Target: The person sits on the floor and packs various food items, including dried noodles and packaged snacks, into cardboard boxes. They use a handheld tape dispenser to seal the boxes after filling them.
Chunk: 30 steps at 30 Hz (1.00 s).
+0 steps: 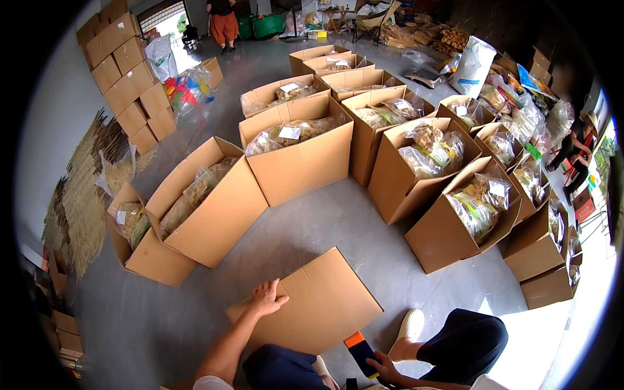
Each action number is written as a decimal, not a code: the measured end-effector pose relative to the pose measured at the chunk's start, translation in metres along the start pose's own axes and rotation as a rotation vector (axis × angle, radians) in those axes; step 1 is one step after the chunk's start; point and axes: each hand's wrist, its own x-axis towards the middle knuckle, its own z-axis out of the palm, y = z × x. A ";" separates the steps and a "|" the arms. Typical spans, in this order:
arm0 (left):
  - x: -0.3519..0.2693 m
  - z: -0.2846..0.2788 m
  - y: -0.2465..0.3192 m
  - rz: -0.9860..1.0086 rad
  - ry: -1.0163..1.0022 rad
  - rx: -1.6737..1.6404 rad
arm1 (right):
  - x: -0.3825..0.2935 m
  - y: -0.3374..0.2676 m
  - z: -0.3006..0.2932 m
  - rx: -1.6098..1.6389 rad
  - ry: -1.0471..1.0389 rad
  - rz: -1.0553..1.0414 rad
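A closed or flattened cardboard box [317,302] lies tilted in front of my knees, its broad plain face toward me. My left hand [267,298] holds its upper left edge, with the thumb on the face and the fingers at the rim. In my right hand [385,369] is a dark blue handheld device [363,358] with an orange end and a yellow strip at its base. The orange end is close to the box's lower right edge; I cannot tell whether they touch.
Open cartons [297,165] filled with bagged dried goods [290,134] curve around me. Another open carton [209,214] stands at left. Stacked boxes [131,73] line the left wall beside dried stalks [83,204]. A person [224,24] stands far back; another person [580,151] sits at right.
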 end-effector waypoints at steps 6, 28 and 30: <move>0.024 0.007 -0.017 -0.012 0.048 -0.032 | 0.024 0.006 -0.001 0.019 -0.102 -0.094; 0.099 -0.078 -0.011 0.143 -0.095 -0.314 | 0.144 -0.253 0.065 -0.480 0.087 0.047; 0.058 -0.079 0.006 0.171 0.122 -0.257 | 0.166 -0.267 0.066 -0.395 0.074 0.084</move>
